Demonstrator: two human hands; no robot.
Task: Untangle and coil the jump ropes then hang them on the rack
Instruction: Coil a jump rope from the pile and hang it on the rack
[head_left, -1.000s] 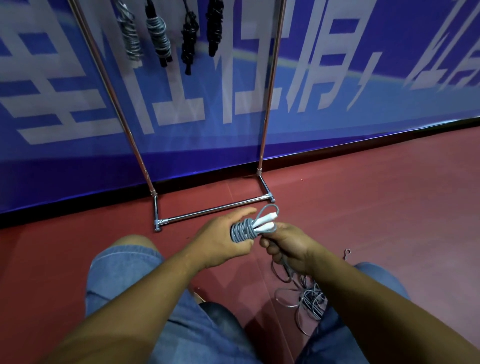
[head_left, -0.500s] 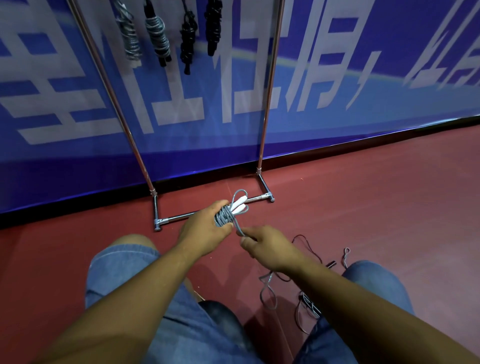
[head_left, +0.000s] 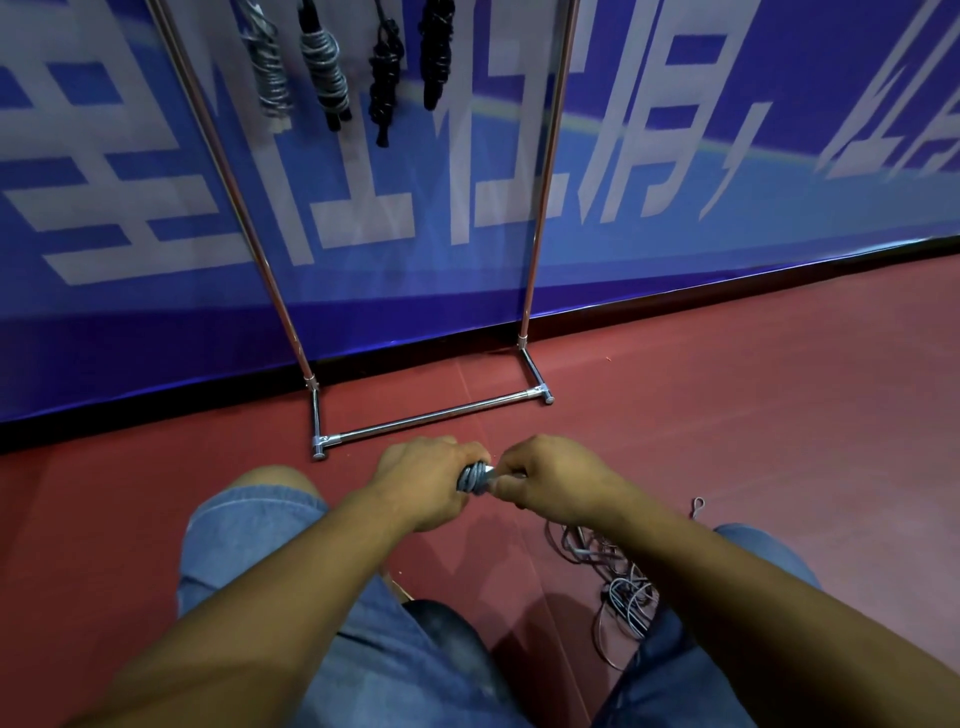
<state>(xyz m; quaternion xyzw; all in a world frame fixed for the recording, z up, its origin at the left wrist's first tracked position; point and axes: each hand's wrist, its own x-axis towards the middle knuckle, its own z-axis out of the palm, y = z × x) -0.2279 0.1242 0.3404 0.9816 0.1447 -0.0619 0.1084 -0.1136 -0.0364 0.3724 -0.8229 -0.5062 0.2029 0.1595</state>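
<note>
1. Although its top and both sides run out of frame, the blue banner (head_left: 727, 156) fills the view from nine through twelve to three o'clock. Its large pale lettering is cropped and cannot be read.
2. Below it, the red floor (head_left: 753, 441) spreads from three round to nine o'clock.
3. The rack (head_left: 431, 415) stands at twelve o'clock against the banner. Two slanted posts and a chrome foot bar show, but the top rail is cut off.
4. Denim shorts (head_left: 244, 525) cover the knees at seven and five o'clock, and bare forearms (head_left: 311, 561) cross over them and hide much of the lap.
5. Four hung ropes (head_left: 324, 73), two grey and two black, dangle in wound bundles between the posts at eleven to twelve o'clock. What they hang from lies above the frame.
6. A loose tangle (head_left: 618, 577) of grey and dark cord lies on the floor at four o'clock, partly under the forearm and knee on that side. How many ropes it holds cannot be told.
7. The left hand (head_left: 421, 478), just below centre, wraps curled fingers round the coiled grey rope (head_left: 470, 478).
8. The right hand (head_left: 550, 478), at its three o'clock, pinches a pale piece at the coil's end with curled fingers. Whether that piece is handle or cord is hidden.
9. Only a few wraps of the coil show between the hands, at six o'clock of the foot bar.
</note>
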